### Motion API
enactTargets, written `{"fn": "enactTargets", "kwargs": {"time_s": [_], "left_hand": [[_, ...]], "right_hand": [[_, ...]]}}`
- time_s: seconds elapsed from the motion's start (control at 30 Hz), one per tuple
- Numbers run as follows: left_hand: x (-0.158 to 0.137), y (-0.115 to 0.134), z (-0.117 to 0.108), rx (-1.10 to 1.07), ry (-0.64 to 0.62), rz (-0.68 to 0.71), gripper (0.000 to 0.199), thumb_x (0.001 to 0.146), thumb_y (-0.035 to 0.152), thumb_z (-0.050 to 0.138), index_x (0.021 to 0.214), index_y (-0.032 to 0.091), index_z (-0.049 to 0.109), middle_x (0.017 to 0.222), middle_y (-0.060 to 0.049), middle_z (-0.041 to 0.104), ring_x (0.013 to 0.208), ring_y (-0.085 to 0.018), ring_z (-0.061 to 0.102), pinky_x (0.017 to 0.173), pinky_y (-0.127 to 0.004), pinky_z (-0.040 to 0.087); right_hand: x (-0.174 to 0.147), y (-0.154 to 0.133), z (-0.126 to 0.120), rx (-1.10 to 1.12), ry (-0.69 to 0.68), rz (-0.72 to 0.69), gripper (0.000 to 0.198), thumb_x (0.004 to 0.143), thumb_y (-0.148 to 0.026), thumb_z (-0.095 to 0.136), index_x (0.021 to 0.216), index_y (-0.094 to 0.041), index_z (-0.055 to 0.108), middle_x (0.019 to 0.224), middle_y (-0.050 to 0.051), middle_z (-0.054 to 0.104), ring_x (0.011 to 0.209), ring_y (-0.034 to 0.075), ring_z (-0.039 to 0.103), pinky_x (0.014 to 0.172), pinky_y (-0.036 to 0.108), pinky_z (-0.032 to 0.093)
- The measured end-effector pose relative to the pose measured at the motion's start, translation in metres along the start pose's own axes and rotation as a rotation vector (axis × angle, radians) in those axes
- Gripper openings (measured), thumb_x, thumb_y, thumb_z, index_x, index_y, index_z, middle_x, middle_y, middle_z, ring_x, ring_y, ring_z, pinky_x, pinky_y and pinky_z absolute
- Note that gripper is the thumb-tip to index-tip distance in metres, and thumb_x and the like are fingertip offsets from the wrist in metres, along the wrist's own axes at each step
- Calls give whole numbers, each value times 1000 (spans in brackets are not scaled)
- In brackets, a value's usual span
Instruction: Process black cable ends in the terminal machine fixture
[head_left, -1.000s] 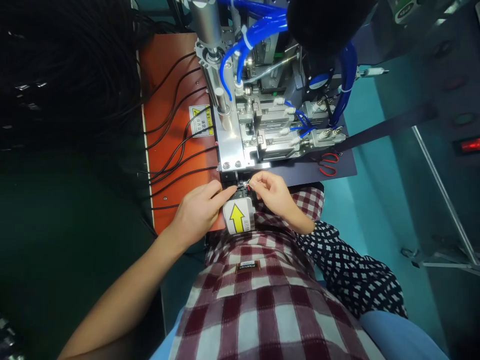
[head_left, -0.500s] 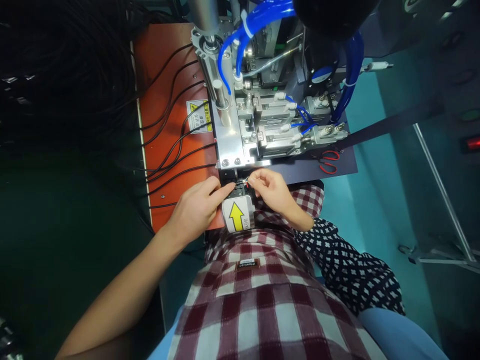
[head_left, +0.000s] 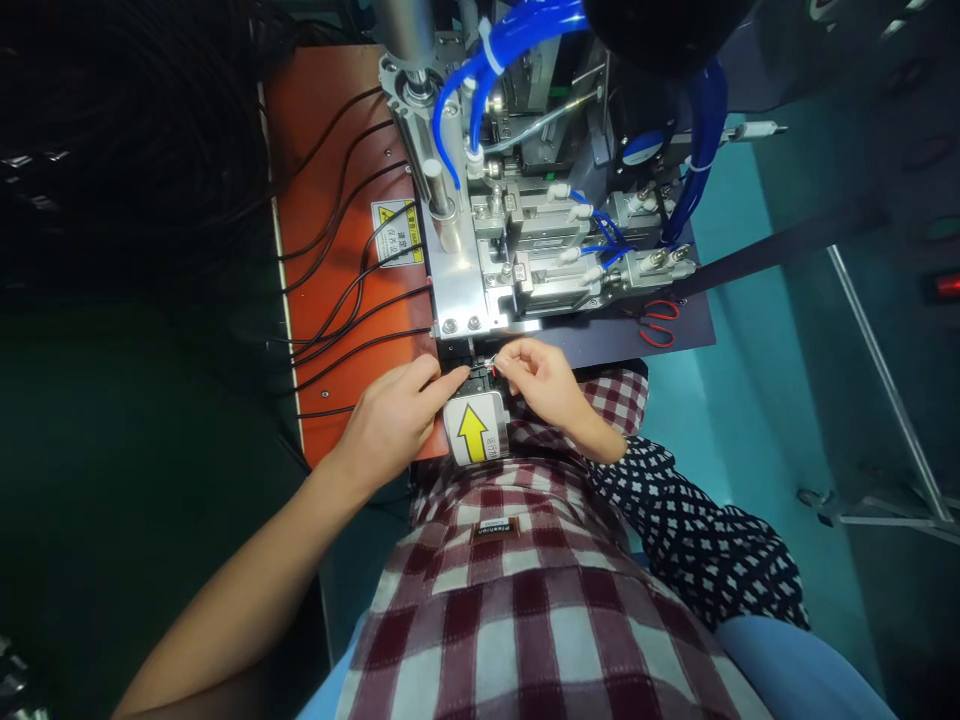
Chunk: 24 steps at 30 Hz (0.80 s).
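My left hand [head_left: 397, 415] is closed, its index finger reaching to the small black fixture [head_left: 474, 384] at the machine's front edge; anything in its grip is hidden. On the other side, my right hand [head_left: 541, 380] pinches fine wires [head_left: 491, 365], with red and whitish bits showing by the fingertips. The two hands' fingertips are a short gap apart over the fixture. Just below them sits a metal cover with a yellow arrow label [head_left: 472, 432]. Above stands the machine's shiny metal plate [head_left: 461, 290].
Several black cables [head_left: 352, 300] lie across the orange board [head_left: 315, 180] on the left, beside a warning sticker [head_left: 397, 235]. Red-handled cutters [head_left: 658, 325] rest on the dark plate at right. Blue air tubes [head_left: 517, 35] arch over the machine with its metal cylinders [head_left: 555, 225].
Almost nothing differs. Both hands keep their places at the fixture, and the red bit by the right fingertips shows slightly less.
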<state>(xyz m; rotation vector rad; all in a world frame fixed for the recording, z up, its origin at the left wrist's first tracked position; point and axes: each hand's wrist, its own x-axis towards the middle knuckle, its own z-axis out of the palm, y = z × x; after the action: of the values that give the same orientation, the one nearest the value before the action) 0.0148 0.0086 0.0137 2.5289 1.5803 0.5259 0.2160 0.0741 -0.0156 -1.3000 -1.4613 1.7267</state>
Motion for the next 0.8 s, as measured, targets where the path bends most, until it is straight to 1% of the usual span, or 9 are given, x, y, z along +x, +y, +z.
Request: {"fn": "enactTargets", "kwargs": {"time_s": [0.13,0.3,0.37,0.57,0.7,0.8], "left_hand": [[-1,0,1,14,-4,-10,34,93,9,39,114,13,66,79,-6,57,68,-16,52,57,-25,41],[-1,0,2,40,6,7,33,94,10,40,113,12,67,77,-6,57,67,-16,51,58,-26,40],[-1,0,2,55,11,14,33,94,10,39,112,11,67,76,-6,56,66,-16,50,57,-26,40],[1,1,1,54,9,23,34,95,11,39,112,11,67,76,-6,57,67,-16,51,58,-27,42],[1,0,1,43,12,24,33,94,11,40,111,10,68,75,-6,57,65,-16,51,56,-26,42],[2,0,1,44,20,31,32,93,10,41,111,10,68,75,-5,57,65,-16,51,56,-26,42]], "right_hand": [[-1,1,1,-30,10,-7,18,84,-34,60,77,-17,58,61,-4,53,49,9,45,48,24,36],[-6,-3,3,-155,68,-45,18,87,-34,57,79,-17,59,65,-2,56,53,11,49,52,25,39],[-6,-5,4,-175,77,-37,17,87,-33,57,80,-18,59,64,-2,56,54,11,51,53,25,39],[-2,-6,1,20,-10,62,18,84,-33,60,77,-17,57,59,-4,54,50,10,49,53,25,39],[-3,-9,0,92,-55,55,19,85,-34,60,78,-16,57,60,-4,54,52,10,50,55,26,40],[-4,-9,0,91,-50,43,18,85,-33,60,80,-16,57,62,-4,55,54,11,51,56,26,40]]}}
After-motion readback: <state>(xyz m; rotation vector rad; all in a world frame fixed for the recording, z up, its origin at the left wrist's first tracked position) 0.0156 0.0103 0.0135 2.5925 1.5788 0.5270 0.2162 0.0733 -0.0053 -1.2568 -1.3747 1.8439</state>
